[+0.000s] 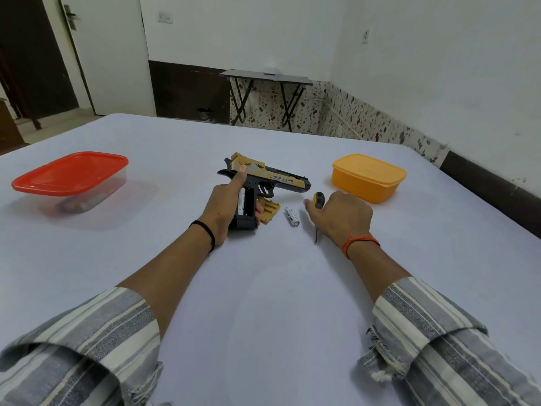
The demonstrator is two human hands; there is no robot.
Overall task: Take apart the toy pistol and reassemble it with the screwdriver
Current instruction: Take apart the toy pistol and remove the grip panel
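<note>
A black and gold toy pistol [278, 178] lies on its side in the middle of the table, barrel to the right. My left hand [227, 205] grips its handle, thumb up along the slide. The handle's battery bay is open, with one white battery [241, 202] inside. The gold bay cover [270, 211] lies just right of the handle. A second white battery [292, 216] lies loose beside it. My right hand [341, 216] is curled over the screwdriver [318, 200]; its yellow and black handle shows past my fingers and the metal tip sticks out under my palm.
A clear box with a red lid [70, 178] stands at the left with small items inside. An orange lidded box [369, 177] stands at the right, close behind my right hand. The white table [263, 288] spreads wide toward me. A folding side table stands by the far wall.
</note>
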